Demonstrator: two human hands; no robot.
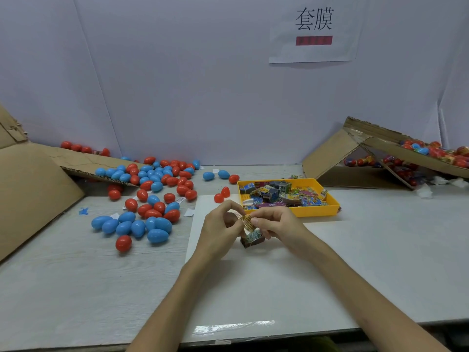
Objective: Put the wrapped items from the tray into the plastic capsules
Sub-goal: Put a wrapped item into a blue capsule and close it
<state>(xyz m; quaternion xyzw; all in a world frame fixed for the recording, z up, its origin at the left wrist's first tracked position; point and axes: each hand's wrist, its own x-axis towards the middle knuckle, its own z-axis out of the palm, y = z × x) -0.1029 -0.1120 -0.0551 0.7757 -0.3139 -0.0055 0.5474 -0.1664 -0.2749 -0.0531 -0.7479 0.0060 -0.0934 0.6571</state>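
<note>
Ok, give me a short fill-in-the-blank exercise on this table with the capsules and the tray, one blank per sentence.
1. The wrapped items lie in a ___ tray.
2. The loose capsules on the table are red or ___.
3. Most loose capsules lie to the ___ of the tray.
4. The left hand and right hand pinch a single wrapped item between them, in ___ of the tray, nearer the person.

Missing words: yellow, blue, left, front.

A black-lettered white paper sign (pixel 314 31) hangs above the grey surface's (pixel 76 288) far edge. A torn brown cardboard sheet (pixel 33 179) covers its left edge; a tilted brown cardboard box (pixel 337 153) sits at its far-right corner.
</note>
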